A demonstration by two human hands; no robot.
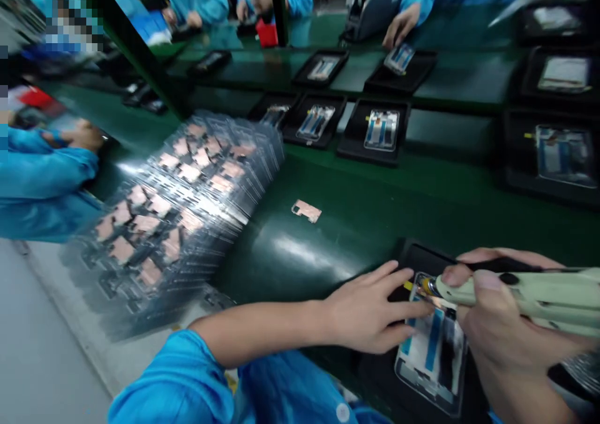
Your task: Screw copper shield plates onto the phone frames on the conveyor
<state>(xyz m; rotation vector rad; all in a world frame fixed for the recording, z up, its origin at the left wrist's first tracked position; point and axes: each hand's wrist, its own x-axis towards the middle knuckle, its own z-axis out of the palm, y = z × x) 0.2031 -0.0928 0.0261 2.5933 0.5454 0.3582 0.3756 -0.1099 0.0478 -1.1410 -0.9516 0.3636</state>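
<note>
My right hand [497,324] is wrapped round a pale green electric screwdriver [539,294]. The tool's tip points left, down at the upper part of an opened phone body [429,349] with blue strips. That phone lies in a black tray [422,252] close in front of me. My left hand [370,311] reaches in from the left, fingers spread, with fingertips over the phone's upper left edge near a yellow tab [407,285]. A small copper-coloured plate [307,211] rests by itself on the green bench, beyond my left hand.
Stacked clear plastic trays [225,224] with several copper-coloured plates stand on the left. Black trays with opened phones [382,130] line the bench beyond. Across it, a co-worker's hand [403,25] touches a phone [399,59]. Another person's arm [47,167] is at left. A green post [140,55] slants upward.
</note>
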